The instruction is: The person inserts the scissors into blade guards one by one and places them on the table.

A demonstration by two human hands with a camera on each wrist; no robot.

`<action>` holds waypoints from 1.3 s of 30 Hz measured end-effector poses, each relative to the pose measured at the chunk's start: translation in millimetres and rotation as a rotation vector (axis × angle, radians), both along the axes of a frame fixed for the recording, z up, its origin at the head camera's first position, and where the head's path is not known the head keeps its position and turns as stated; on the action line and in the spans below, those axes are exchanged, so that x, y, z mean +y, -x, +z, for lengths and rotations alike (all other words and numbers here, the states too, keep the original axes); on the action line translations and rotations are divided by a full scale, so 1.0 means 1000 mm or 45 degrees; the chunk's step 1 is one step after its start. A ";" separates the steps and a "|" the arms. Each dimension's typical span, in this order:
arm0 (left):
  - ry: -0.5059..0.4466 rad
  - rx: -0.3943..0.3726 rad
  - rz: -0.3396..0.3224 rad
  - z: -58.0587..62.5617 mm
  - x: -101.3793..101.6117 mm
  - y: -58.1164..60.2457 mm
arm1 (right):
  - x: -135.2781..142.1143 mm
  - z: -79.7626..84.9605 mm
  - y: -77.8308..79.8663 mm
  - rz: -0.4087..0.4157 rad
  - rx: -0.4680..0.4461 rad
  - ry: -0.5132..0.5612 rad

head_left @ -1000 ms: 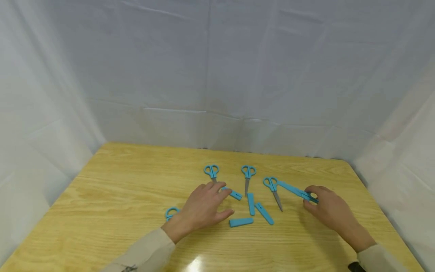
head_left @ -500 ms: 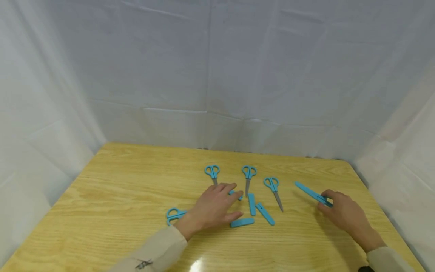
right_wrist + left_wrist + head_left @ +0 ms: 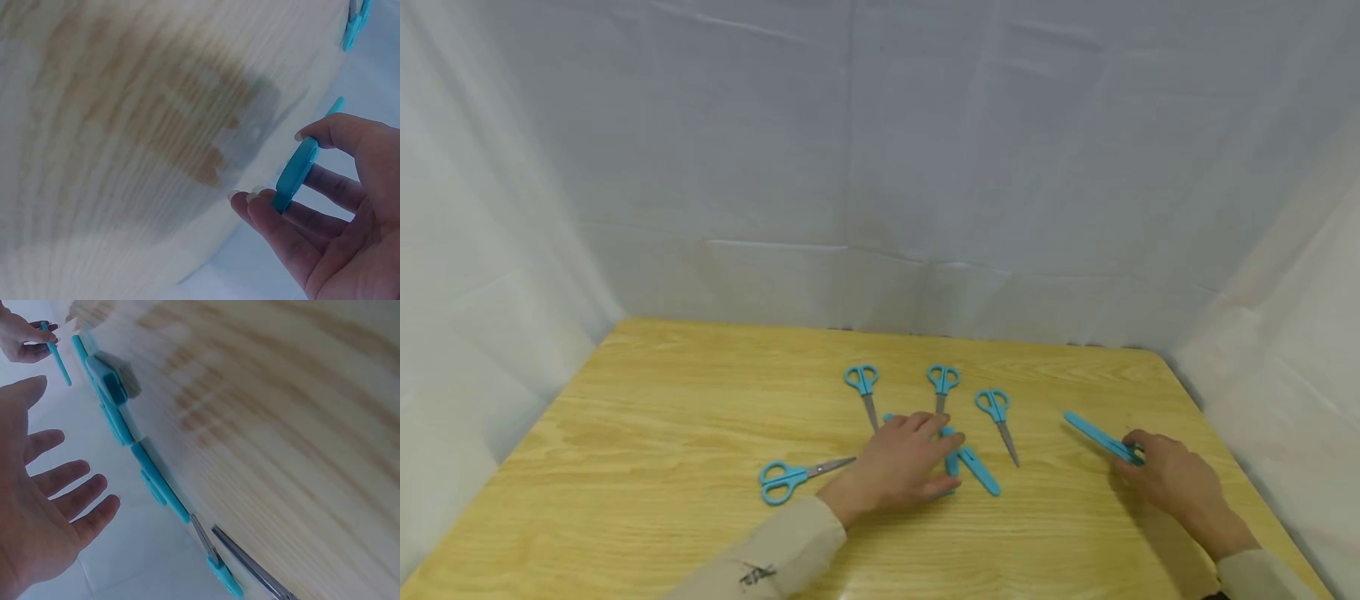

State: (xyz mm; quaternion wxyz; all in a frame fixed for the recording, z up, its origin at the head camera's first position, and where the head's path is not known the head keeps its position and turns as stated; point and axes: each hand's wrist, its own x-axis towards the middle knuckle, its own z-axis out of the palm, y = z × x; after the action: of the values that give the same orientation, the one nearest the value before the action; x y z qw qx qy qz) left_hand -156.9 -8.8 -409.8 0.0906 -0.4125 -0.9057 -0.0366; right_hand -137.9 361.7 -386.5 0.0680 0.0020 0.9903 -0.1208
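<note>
In the head view my left hand (image 3: 898, 462) hovers over the blue blade covers, its fingers spread and holding nothing. One cover (image 3: 981, 472) shows beyond its fingertips; the rest are partly or wholly hidden beneath it. From the left wrist, the palm (image 3: 44, 494) appears above the table beside a row of covers (image 3: 107, 381). On the right, my right hand (image 3: 1176, 479) grips the handle of a pair of scissors whose blades sit in a blue cover (image 3: 1093, 433), pointing away to the left. The right wrist view shows thumb and fingers around the blue handle (image 3: 297, 165).
Bare-bladed scissors with blue handles lie around the left hand: a back-left pair (image 3: 862, 381), a back-middle pair (image 3: 943, 379), a pair (image 3: 993, 404) toward the right, and a front-left pair (image 3: 784, 482). White sheeting (image 3: 880, 167) encloses the wooden table (image 3: 662, 433).
My left hand has shifted right across the covers, uncovering the front-left scissors. My right hand has carried the covered scissors rightward and nearer, away from the loose pair beside them.
</note>
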 end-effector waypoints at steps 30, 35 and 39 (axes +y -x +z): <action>0.136 0.047 -0.157 -0.001 0.014 -0.007 | 0.007 -0.010 -0.010 0.039 0.032 -0.114; 0.144 0.034 -0.136 0.000 0.011 -0.006 | 0.006 -0.011 -0.009 0.057 0.050 -0.111; 0.143 0.002 -0.104 0.001 0.005 -0.005 | 0.006 -0.011 -0.007 0.079 0.008 -0.104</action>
State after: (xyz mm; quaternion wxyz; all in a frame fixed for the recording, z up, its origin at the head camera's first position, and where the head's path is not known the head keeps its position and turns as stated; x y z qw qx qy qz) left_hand -151.5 -3.3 -408.5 0.0666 -0.4536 -0.8887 0.0111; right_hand -131.3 367.6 -397.6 0.0683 -0.0264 0.9943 -0.0781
